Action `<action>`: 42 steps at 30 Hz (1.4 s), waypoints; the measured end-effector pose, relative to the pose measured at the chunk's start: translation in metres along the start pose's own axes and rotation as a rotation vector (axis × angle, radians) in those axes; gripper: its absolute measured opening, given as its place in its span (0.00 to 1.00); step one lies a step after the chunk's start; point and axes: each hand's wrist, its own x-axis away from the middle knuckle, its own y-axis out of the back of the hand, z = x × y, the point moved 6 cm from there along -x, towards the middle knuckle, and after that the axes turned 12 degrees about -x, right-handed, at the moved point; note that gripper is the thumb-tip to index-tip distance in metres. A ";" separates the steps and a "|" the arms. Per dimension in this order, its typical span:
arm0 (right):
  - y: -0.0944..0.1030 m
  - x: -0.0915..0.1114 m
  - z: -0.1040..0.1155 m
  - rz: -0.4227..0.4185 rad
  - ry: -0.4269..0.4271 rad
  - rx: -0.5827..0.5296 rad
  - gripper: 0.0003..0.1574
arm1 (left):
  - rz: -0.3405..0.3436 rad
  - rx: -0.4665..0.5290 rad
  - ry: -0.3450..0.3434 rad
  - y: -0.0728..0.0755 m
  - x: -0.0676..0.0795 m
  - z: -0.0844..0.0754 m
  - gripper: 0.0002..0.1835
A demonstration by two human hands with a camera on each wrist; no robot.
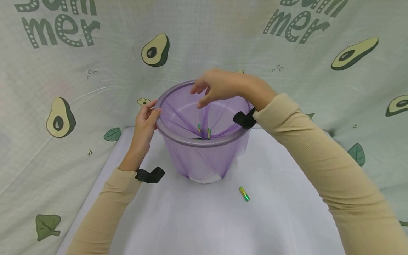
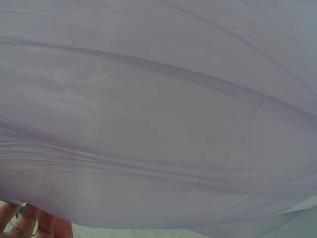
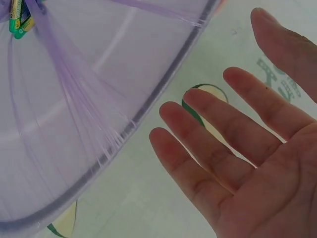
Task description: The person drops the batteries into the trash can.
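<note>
A round bin (image 1: 204, 142) with a grey-purple rim stands on the table, a sheer purple bag (image 1: 199, 159) stretched over it. My left hand (image 1: 145, 124) holds the rim at its left side, thumb near the top edge; the left wrist view catches only some of its fingers (image 2: 37, 223) beside the purple bag (image 2: 158, 124). Above the bin's opening hovers my right hand (image 1: 220, 85), fingers spread and nothing in them. Several green-and-yellow batteries (image 3: 16, 17) lie in the gathered middle of the bag. Another battery (image 1: 244, 193) lies on the table in front, right of the bin.
A white cloth (image 1: 191, 219) covers the table. Behind and at both sides hangs a pale curtain (image 1: 204, 42) printed with avocados and lettering. Black wrist cameras (image 1: 149, 175) sit at both cuffs, the right one overlapping the bin's rim in the head view.
</note>
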 end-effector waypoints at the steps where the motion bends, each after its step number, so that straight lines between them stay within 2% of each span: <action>1: 0.001 0.004 -0.001 0.003 -0.007 -0.010 0.33 | 0.000 0.000 0.000 0.000 0.000 0.000 0.24; 7: 0.007 0.034 -0.008 -0.032 -0.019 -0.040 0.38 | -0.004 -0.001 -0.002 0.000 0.000 0.000 0.25; 11: 0.008 0.057 -0.016 -0.086 -0.007 -0.049 0.39 | -0.008 -0.001 -0.002 0.001 0.000 0.000 0.25; 16: 0.005 0.085 -0.029 -0.190 0.013 -0.103 0.41 | -0.009 -0.001 0.002 0.002 0.000 0.000 0.25; 20: -0.002 0.106 -0.035 -0.295 0.095 -0.158 0.40 | -0.017 0.001 0.002 0.003 -0.001 0.000 0.25; 25: -0.016 0.128 -0.047 -0.408 0.181 -0.157 0.39 | -0.018 0.004 -0.001 0.002 -0.001 -0.001 0.24; 28: -0.030 0.139 -0.057 -0.448 0.194 -0.158 0.40 | -0.016 0.006 0.001 0.001 -0.001 -0.001 0.25; 39: -0.075 0.168 -0.089 -0.532 0.147 -0.272 0.44 | -0.019 0.011 0.001 0.000 0.000 0.000 0.24; 42: -0.087 0.172 -0.099 -0.548 0.160 -0.303 0.46 | -0.020 0.011 0.003 0.000 0.000 0.000 0.24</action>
